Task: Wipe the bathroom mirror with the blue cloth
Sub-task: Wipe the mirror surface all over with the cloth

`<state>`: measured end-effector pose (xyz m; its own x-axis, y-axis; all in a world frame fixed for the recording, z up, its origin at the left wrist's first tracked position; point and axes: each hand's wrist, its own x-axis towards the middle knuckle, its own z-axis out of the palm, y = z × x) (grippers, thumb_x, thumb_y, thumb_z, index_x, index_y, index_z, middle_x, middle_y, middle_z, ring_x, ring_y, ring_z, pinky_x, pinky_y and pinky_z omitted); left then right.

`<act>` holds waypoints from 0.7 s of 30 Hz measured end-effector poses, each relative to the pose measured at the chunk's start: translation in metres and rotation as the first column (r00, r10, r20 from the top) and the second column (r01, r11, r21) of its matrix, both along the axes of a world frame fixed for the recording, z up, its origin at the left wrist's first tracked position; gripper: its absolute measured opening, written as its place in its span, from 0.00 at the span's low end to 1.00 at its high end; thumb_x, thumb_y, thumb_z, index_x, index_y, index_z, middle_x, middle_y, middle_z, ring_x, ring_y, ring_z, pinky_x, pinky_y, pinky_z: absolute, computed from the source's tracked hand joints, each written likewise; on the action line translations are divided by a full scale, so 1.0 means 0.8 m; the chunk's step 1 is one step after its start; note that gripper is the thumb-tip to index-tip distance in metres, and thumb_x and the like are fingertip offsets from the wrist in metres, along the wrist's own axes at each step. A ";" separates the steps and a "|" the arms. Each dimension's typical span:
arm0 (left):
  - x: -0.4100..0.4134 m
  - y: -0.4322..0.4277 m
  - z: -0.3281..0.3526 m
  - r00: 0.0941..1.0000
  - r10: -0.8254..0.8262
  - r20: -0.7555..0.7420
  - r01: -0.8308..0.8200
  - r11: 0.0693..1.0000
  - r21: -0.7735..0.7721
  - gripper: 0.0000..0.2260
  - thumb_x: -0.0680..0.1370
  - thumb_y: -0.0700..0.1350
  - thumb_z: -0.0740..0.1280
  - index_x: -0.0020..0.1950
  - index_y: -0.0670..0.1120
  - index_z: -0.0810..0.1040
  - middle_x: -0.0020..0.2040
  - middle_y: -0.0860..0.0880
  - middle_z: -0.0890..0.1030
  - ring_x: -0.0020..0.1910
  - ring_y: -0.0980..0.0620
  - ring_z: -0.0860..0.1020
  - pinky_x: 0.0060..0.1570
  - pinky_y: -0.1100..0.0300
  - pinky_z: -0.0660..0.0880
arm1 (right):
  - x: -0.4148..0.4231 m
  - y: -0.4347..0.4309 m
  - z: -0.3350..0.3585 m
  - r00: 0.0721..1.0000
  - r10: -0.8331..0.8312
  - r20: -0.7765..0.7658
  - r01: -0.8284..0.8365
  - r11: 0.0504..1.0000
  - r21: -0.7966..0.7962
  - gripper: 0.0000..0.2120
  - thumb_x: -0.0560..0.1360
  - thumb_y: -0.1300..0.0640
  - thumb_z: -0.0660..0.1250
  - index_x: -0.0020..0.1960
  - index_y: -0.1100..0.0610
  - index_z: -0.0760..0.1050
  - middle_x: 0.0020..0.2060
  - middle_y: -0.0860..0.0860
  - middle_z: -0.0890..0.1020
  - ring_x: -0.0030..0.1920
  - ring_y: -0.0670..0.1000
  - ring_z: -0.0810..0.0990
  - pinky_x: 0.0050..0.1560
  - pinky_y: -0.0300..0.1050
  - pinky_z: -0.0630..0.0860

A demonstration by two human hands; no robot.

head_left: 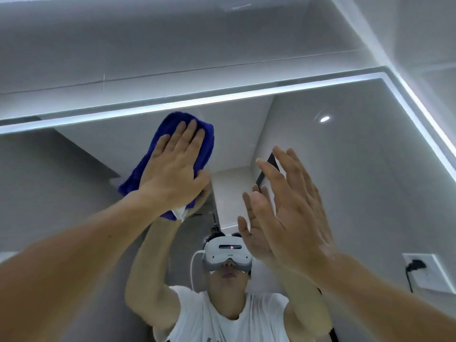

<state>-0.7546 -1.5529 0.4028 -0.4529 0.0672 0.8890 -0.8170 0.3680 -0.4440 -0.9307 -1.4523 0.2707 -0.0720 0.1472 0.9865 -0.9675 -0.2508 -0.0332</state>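
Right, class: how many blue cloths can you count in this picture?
1. The blue cloth is pressed flat against the mirror under the left hand, near the lit top edge. The right hand holds none.

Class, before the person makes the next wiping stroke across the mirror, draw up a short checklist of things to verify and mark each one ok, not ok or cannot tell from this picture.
1. Blue cloth under the left hand, palm flat on it: ok.
2. Cloth pressed against the mirror glass: ok, its reflection meets it.
3. Cloth placed near the lit top edge, ready for a stroke down or across: ok.
4. Right hand empty and fingers spread, clear of the cloth's path: ok.
5. Right hand off the glass, leaving no prints: cannot tell.
6. Streaks or damp remaining on the mirror: cannot tell.
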 end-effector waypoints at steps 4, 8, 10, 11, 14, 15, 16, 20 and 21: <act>0.024 -0.014 -0.111 0.978 0.057 0.199 -0.037 0.994 -0.105 0.36 0.76 0.58 0.58 0.81 0.48 0.52 0.81 0.48 0.52 0.80 0.48 0.47 0.76 0.46 0.50 | 0.014 0.008 -0.005 1.000 -0.010 0.008 0.010 0.999 0.035 0.27 0.78 0.41 0.48 0.76 0.46 0.60 0.78 0.43 0.54 0.78 0.43 0.45 0.74 0.47 0.46; 0.056 -0.026 -0.133 0.870 0.123 0.477 -0.031 0.980 -0.195 0.38 0.76 0.59 0.64 0.81 0.48 0.53 0.81 0.49 0.52 0.80 0.49 0.50 0.74 0.49 0.53 | 0.025 0.001 -0.005 0.999 -0.035 -0.025 0.035 0.999 0.027 0.25 0.79 0.41 0.48 0.74 0.45 0.59 0.78 0.44 0.55 0.78 0.45 0.48 0.73 0.49 0.50; 0.061 -0.019 -0.105 0.843 0.145 0.518 -0.040 0.977 -0.209 0.37 0.76 0.59 0.61 0.81 0.49 0.51 0.81 0.49 0.51 0.80 0.51 0.48 0.74 0.51 0.51 | 0.028 -0.008 -0.004 0.998 -0.042 -0.038 0.043 0.999 0.012 0.24 0.79 0.41 0.48 0.74 0.45 0.59 0.78 0.46 0.57 0.78 0.46 0.50 0.73 0.49 0.51; 0.062 -0.015 -0.087 0.847 0.135 0.513 -0.044 0.982 -0.186 0.37 0.76 0.60 0.59 0.81 0.49 0.49 0.81 0.50 0.49 0.80 0.52 0.45 0.75 0.52 0.49 | 0.030 -0.012 -0.003 0.998 -0.045 -0.040 0.046 0.999 0.000 0.24 0.79 0.41 0.49 0.73 0.45 0.59 0.77 0.47 0.58 0.78 0.47 0.51 0.72 0.49 0.51; 0.070 -0.009 -0.021 0.931 0.032 0.365 -0.021 0.999 -0.035 0.39 0.74 0.62 0.52 0.80 0.53 0.38 0.80 0.53 0.40 0.76 0.61 0.33 0.77 0.55 0.41 | 0.038 -0.029 0.004 0.996 -0.068 -0.055 0.067 0.998 -0.016 0.23 0.79 0.43 0.53 0.73 0.47 0.62 0.76 0.49 0.60 0.78 0.50 0.54 0.72 0.50 0.51; 0.076 -0.009 0.002 0.957 0.015 0.291 -0.013 1.000 -0.008 0.38 0.73 0.63 0.50 0.79 0.54 0.36 0.80 0.54 0.39 0.74 0.64 0.31 0.76 0.57 0.39 | 0.041 -0.034 0.008 0.995 -0.081 -0.066 0.080 0.997 -0.015 0.23 0.79 0.43 0.54 0.73 0.48 0.63 0.76 0.49 0.60 0.78 0.51 0.54 0.73 0.51 0.52; 0.081 -0.011 0.023 0.974 0.005 0.225 -0.007 1.000 0.009 0.38 0.73 0.63 0.48 0.78 0.54 0.36 0.80 0.54 0.38 0.73 0.65 0.30 0.76 0.58 0.38 | 0.044 -0.038 0.015 0.994 -0.085 -0.070 0.084 0.996 -0.011 0.24 0.79 0.43 0.54 0.72 0.48 0.63 0.76 0.49 0.59 0.78 0.50 0.53 0.73 0.50 0.51; 0.101 -0.021 0.093 1.000 -0.020 0.021 0.018 0.996 0.089 0.40 0.72 0.61 0.50 0.81 0.51 0.41 0.81 0.54 0.42 0.77 0.60 0.38 0.77 0.56 0.40 | 0.066 -0.039 0.048 0.998 -0.041 -0.055 0.043 0.999 0.028 0.26 0.78 0.41 0.50 0.75 0.45 0.60 0.78 0.45 0.54 0.77 0.43 0.45 0.71 0.41 0.40; 0.104 -0.022 0.105 1.000 -0.012 -0.029 0.016 0.994 0.112 0.40 0.71 0.61 0.50 0.81 0.50 0.42 0.81 0.53 0.42 0.78 0.58 0.40 0.77 0.54 0.42 | 0.071 -0.039 0.055 0.998 -0.032 -0.057 0.034 0.998 0.044 0.27 0.78 0.41 0.49 0.76 0.44 0.57 0.78 0.44 0.52 0.77 0.42 0.43 0.71 0.41 0.39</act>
